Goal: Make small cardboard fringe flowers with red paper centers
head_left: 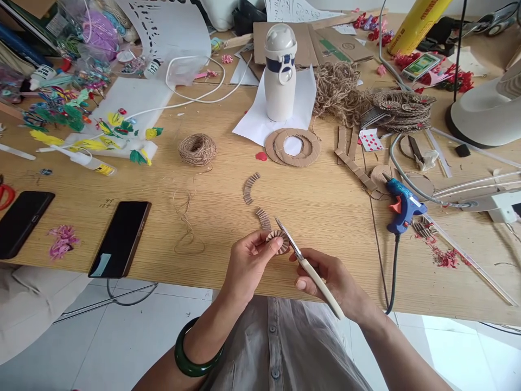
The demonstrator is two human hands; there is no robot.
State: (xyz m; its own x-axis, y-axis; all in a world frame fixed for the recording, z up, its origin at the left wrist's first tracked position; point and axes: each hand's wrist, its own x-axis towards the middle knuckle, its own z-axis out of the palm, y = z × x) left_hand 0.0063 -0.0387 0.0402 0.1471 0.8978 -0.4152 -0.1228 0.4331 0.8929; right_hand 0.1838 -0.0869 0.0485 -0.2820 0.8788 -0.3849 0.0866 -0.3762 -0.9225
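Observation:
My left hand [250,260] pinches a small round piece of corrugated cardboard [276,243] with a striped, pleated edge between thumb and fingers. In my right hand [329,274] is a pair of scissors [319,285] with pale cream handles, seen edge-on. Its metal blades point up and left, right beside the disc; whether they touch it I cannot tell. Just beyond my left fingers lies a curved corrugated strip [263,218], and a second curved strip [251,188] rests a little farther off.
A blue hot glue gun [402,206] stands to the right. Ahead are cardboard rings [301,157], a white bottle [280,76] on paper and a twine coil [197,149]. Two phones, including a black phone [120,239], lie at left. Loose twine [342,89] sits at the back.

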